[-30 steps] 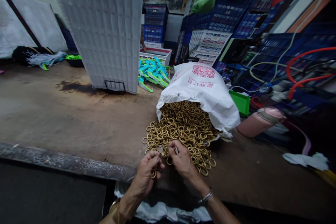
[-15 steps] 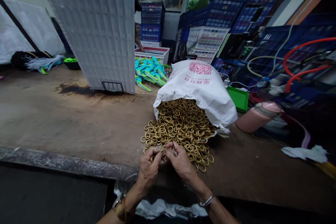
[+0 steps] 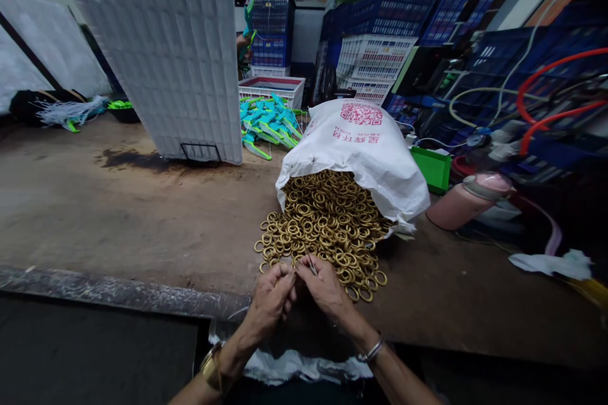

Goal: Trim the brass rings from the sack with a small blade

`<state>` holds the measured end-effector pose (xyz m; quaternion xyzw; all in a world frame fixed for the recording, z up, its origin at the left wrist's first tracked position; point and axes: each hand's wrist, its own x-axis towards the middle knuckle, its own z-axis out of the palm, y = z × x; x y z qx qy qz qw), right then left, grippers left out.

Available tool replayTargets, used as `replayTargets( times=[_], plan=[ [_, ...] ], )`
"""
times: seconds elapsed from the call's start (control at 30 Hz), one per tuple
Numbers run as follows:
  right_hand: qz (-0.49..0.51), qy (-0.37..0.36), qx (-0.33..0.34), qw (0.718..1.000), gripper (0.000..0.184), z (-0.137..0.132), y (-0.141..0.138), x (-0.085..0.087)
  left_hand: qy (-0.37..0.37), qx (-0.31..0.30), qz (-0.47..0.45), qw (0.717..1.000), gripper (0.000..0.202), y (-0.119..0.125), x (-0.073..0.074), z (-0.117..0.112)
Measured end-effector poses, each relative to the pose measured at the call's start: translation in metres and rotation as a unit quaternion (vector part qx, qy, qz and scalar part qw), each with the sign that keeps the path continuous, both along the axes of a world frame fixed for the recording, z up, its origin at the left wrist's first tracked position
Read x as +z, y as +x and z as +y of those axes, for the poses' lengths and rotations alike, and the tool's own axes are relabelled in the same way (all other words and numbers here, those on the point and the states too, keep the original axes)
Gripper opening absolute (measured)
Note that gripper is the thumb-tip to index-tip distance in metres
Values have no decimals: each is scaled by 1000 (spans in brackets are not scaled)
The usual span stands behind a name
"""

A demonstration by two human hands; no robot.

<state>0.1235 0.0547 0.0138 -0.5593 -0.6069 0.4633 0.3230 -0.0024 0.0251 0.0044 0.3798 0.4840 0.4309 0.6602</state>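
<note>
My left hand [image 3: 272, 294] is closed in a pinch just in front of the pile of rings. What its fingertips hold is too small and too covered to make out. My right hand [image 3: 325, 288] is closed beside it, the fingertips of both meeting. Between its thumb and fingers shows the end of a slim, dark metal tool [image 3: 312, 265]; the rest is hidden. Brass-coloured rings [image 3: 327, 228] spill toward my hands from the mouth of a white woven sack [image 3: 361, 145] with red printing, which lies on its side on the wooden table [image 3: 180, 228].
A tall white ribbed panel [image 3: 161, 57] stands in a wire holder at the left. Teal and green plastic pieces [image 3: 270, 120] lie behind it. A co-worker's hand [image 3: 243, 44] shows at its edge. To the right are a green tray [image 3: 431, 169] and a pink bottle [image 3: 468, 202].
My hands stay together at the ring pile, the left fingers now curled tighter. Behind the panel, a co-worker has raised a teal and green piece. The view has tipped slightly.
</note>
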Motion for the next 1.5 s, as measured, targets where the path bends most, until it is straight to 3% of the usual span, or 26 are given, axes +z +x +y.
replayTargets(
  times=[0.1, 0.2, 0.3, 0.47, 0.63, 0.83, 1.0, 1.07, 1.13, 1.23, 1.37, 1.5],
  plan=[
    [3, 5, 18, 1000, 25, 1, 0, 1, -29, -8, -69, 997, 25, -1, 1, -2],
    [-73, 59, 19, 995, 23, 0, 2, 0, -38, 9, -77, 996, 27, -2, 3, -3],
    [-210, 123, 50, 969, 15, -4, 5, -3, -37, 22, -51, 998, 29, -2, 4, -4],
    [-339, 138, 124, 922, 27, -11, 6, -9, -14, 29, -28, 999, 28, -2, 2, -3],
    [-380, 134, 145, 904, 23, -9, 2, -2, -1, 46, -8, 999, 28, -3, 2, -5],
    [-428, 137, 122, 885, 19, -9, -12, 6, -1, 47, -31, 998, 28, -12, -3, -9],
    [-426, 128, 91, 891, 21, 2, -10, 3, -23, 39, -54, 998, 27, -19, 10, -20],
    [-393, 134, 72, 907, 19, 8, -5, 1, -37, 27, -88, 995, 29, -20, 19, -23],
    [-299, 138, 60, 942, 12, 10, -4, 1, -50, 32, -146, 987, 30, -20, 25, -22],
    [-93, 51, 60, 993, 25, 6, -11, 1, -54, 50, -214, 974, 26, -20, 26, -17],
    [109, -69, 112, 985, 35, -7, -23, 0, -56, 53, -226, 971, 24, -19, 18, -12],
    [130, -46, 87, 987, 33, -9, -25, -2, -78, 71, -207, 973, 27, -19, 11, -11]
  ],
)
